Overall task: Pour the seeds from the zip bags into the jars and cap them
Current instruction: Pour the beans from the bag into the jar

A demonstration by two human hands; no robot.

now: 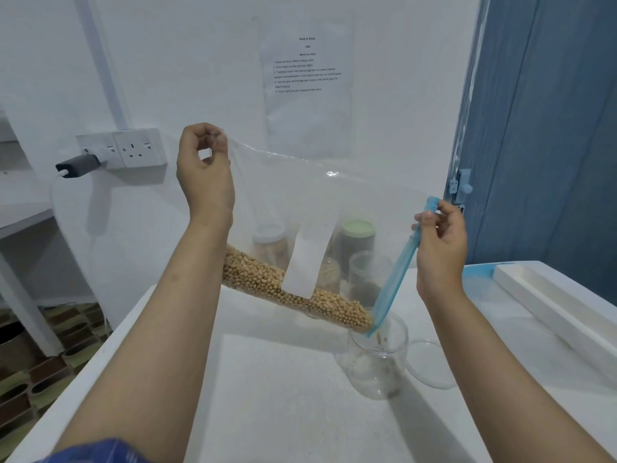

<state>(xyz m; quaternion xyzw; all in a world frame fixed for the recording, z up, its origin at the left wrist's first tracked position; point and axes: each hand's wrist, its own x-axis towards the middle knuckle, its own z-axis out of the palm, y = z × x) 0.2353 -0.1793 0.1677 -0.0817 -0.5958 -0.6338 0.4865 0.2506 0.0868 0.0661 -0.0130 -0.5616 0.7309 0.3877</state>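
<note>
Far left, a double wall socket [133,147] with a grey plug [78,164] sits above a white shelf edge, and tiled floor shows below the near-left corner of the white table [267,379]. The left hand [205,168] is raised high, fingers curled, pinching the bottom corner of a clear zip bag [300,195] so the bag hangs tilted down to the right. Pale seeds [293,289] lie in a long band along its lower edge, sliding toward the mouth. Behind the bag stand a few jars, one with a green lid [358,227], blurred through the plastic. The bag's blue zip strip [397,272] runs down into the open glass jar [377,359], which stands on the table with a few seeds falling inside. Just beside it lies a clear round lid [434,365]. The right hand [440,242] pinches the top of the blue strip. Further right, a long white box [551,302] lies along the table's edge, close against the blue door [551,128].
</note>
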